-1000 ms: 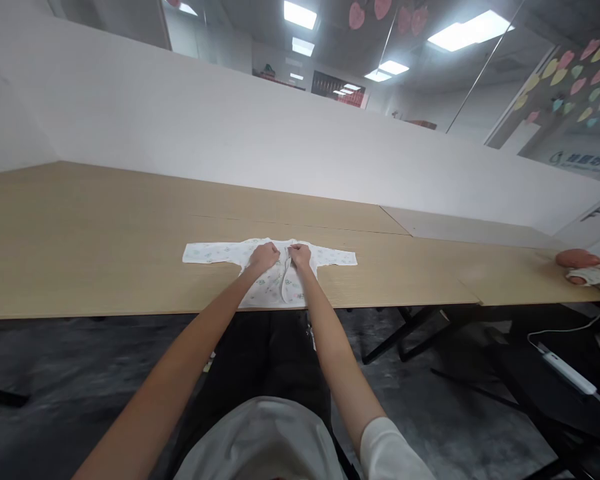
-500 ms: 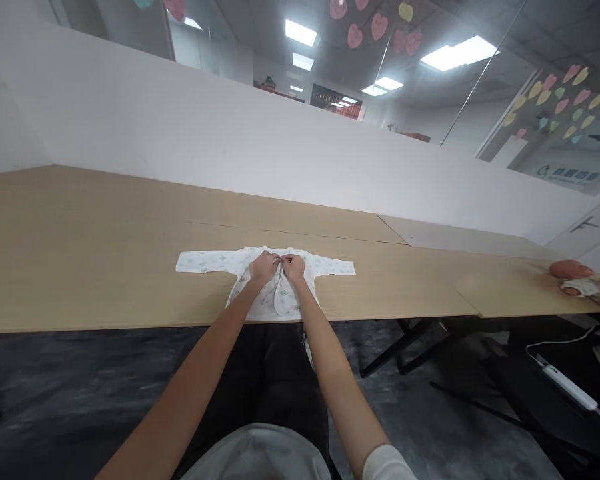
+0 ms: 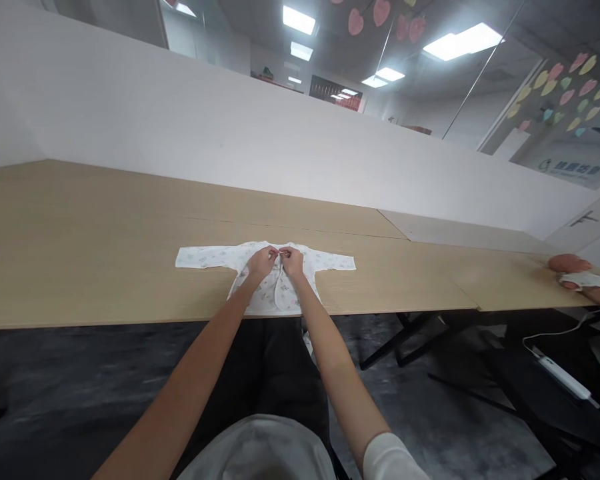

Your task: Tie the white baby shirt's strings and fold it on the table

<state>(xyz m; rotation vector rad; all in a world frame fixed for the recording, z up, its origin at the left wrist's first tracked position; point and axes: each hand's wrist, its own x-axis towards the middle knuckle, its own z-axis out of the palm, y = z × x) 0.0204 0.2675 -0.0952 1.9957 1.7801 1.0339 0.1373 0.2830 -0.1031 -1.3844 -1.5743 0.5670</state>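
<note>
A small white baby shirt [image 3: 267, 303] with a faint floral print lies face up on the wooden table [image 3: 105, 280]. Its sleeves are spread out to both sides, and its hem is near the table's front edge. My left hand [image 3: 262, 263] is closed in a pinch on the shirt's front opening just below the neckline. My right hand [image 3: 293, 261] pinches the fabric there too, its fingertips almost meeting the left ones. Whether a snap or a tie is between the fingers is too small to tell. Below my hands the front edge runs down in a curve.
At the table's right end lie a reddish, rounded doll-like thing [image 3: 569, 263] and white cloth [image 3: 587, 281]; a skin-toned limb beside them may be a person's or a doll's. A white power strip [image 3: 565, 377] with a cord lies lower right. A white wall [image 3: 205, 140] stands behind.
Both hands have shifted slightly up toward the neckline, still pinching the shirt's front. At the far right, a skin-toned limb now shows by the white cloth. The view has tilted slightly.
</note>
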